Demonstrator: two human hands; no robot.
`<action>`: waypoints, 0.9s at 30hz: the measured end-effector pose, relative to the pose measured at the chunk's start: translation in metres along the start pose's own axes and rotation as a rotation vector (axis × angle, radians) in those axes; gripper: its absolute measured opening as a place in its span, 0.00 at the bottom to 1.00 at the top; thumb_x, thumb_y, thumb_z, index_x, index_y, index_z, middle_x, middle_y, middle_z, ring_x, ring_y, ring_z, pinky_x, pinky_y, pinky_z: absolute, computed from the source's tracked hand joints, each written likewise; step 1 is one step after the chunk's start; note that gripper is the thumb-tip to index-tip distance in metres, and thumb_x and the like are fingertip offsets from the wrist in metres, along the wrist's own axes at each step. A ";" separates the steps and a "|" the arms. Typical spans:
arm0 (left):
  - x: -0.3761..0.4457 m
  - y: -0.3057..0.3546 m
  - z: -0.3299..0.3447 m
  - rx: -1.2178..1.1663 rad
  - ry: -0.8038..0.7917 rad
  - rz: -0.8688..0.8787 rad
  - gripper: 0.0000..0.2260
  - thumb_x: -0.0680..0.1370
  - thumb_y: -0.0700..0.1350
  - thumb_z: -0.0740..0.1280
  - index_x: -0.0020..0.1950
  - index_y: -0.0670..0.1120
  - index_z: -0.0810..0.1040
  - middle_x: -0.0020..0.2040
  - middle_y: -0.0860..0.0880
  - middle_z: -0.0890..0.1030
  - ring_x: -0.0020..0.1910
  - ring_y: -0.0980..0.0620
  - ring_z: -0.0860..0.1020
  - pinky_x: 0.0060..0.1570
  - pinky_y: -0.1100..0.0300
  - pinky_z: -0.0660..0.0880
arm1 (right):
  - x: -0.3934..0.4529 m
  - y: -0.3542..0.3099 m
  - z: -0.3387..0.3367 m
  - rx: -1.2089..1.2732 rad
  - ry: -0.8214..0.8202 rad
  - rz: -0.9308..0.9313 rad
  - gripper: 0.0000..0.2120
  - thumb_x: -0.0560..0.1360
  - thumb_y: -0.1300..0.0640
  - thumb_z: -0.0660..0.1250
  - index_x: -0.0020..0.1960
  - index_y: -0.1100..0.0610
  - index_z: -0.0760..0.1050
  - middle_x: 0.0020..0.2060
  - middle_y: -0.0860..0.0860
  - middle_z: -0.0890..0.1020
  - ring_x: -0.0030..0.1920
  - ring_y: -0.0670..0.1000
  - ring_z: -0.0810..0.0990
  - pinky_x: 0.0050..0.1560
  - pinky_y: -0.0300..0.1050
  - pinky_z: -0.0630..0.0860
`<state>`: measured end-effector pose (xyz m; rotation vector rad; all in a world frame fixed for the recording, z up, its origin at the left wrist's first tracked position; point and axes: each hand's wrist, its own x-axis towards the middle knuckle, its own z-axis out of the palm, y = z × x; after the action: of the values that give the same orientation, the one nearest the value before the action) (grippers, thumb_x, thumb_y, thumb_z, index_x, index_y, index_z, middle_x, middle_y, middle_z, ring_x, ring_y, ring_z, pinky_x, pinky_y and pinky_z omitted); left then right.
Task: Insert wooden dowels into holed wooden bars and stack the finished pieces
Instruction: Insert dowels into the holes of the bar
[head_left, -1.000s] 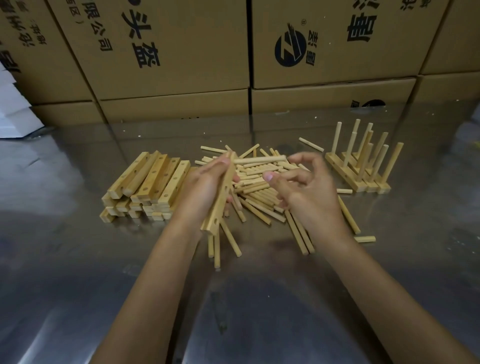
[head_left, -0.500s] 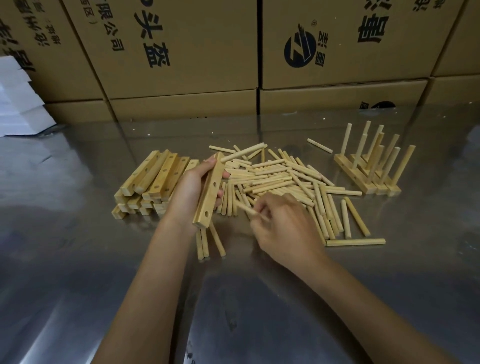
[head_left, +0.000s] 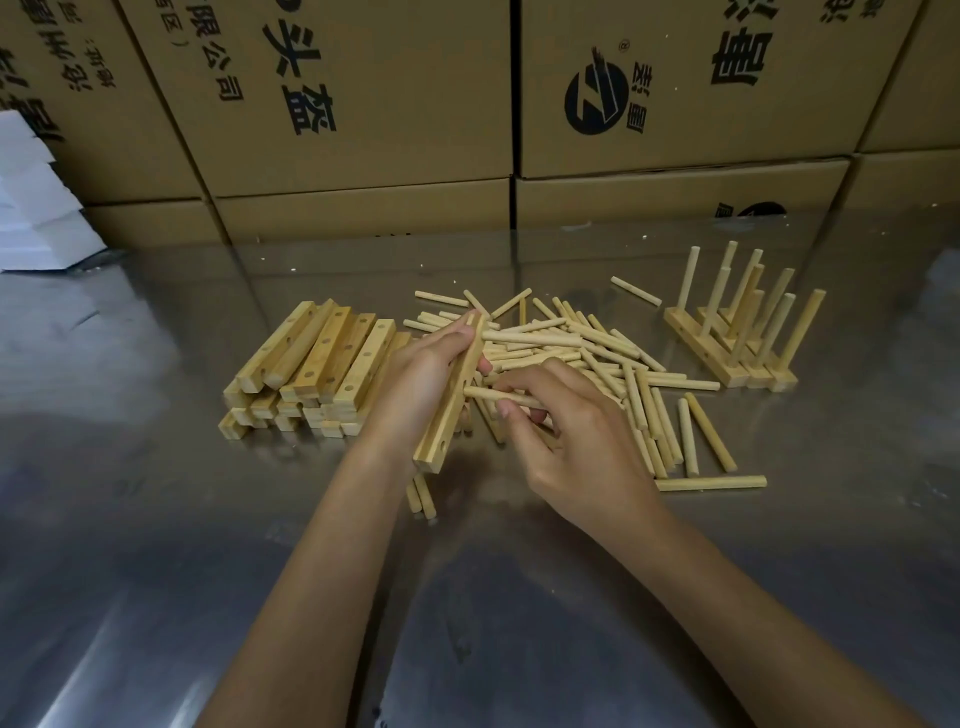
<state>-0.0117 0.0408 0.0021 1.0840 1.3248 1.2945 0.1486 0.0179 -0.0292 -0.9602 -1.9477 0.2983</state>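
The right hand (head_left: 566, 441) pinches 1 dowel (head_left: 498, 397) between thumb and curled fingers, its tip against the side of the bar (head_left: 451, 402). The left hand (head_left: 421, 379) wraps around this bar at the centre of the frame and holds it tilted.

If the tip misses the hole, or the dowel enters at an angle, it may jam or slip out of the fingers. The bar can also twist in the grip.

Loose dowels (head_left: 587, 358) lie behind the hands, the bar stack (head_left: 306, 369) is at centre left, and the finished pieces (head_left: 737, 338) stand at centre right. The boxes (head_left: 363, 104) at the top carry Chinese print such as 头盔 and 1 round logo.
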 end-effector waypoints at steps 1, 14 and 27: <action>-0.001 0.000 0.001 0.011 0.006 0.009 0.12 0.81 0.53 0.64 0.62 0.60 0.82 0.39 0.53 0.83 0.37 0.55 0.78 0.31 0.58 0.73 | 0.000 0.000 -0.001 0.004 0.004 -0.006 0.09 0.78 0.58 0.66 0.57 0.54 0.79 0.48 0.45 0.78 0.49 0.47 0.78 0.46 0.49 0.77; -0.006 -0.002 0.009 0.019 -0.031 0.042 0.12 0.81 0.52 0.63 0.62 0.61 0.82 0.40 0.52 0.83 0.31 0.57 0.76 0.28 0.61 0.72 | 0.002 0.002 -0.005 0.031 0.026 -0.012 0.07 0.77 0.62 0.68 0.54 0.56 0.82 0.44 0.46 0.81 0.43 0.42 0.77 0.42 0.31 0.67; -0.006 0.010 -0.007 -0.023 0.134 0.116 0.10 0.83 0.52 0.62 0.60 0.58 0.81 0.41 0.54 0.84 0.29 0.58 0.76 0.25 0.64 0.74 | 0.008 -0.006 -0.008 0.058 0.238 0.186 0.19 0.73 0.48 0.73 0.61 0.43 0.71 0.49 0.39 0.78 0.50 0.43 0.76 0.46 0.45 0.75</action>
<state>-0.0182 0.0341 0.0123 1.0872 1.3585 1.4875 0.1495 0.0184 -0.0164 -1.0898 -1.6299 0.3285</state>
